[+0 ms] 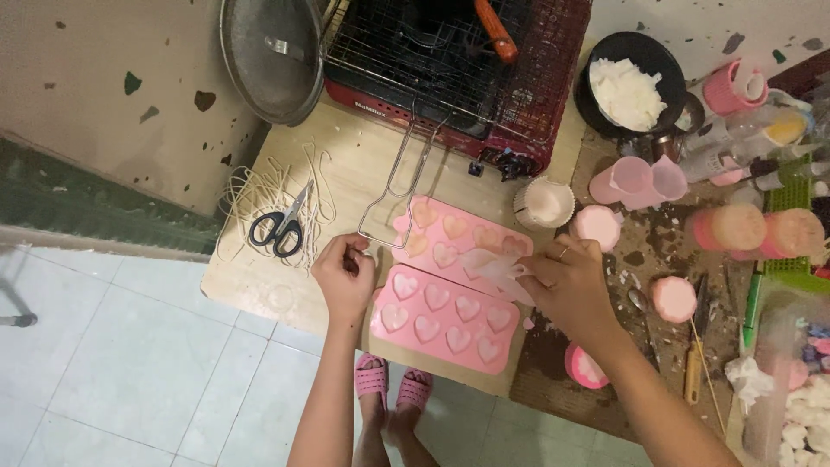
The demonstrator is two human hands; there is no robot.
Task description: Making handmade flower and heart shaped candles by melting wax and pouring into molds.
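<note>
While your left hand [344, 278], fingers curled shut and seemingly empty, steadies the near pink heart mould [443, 317] at its edge, keep your right hand [566, 290] pinching the translucent sheet [500, 268] low just left of its fingertips; peel slowly.

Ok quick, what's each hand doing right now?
Left hand: fingers curled at the pink heart mould; grip cannot be told.
Right hand: holding a thin whitish sheet.
</note>
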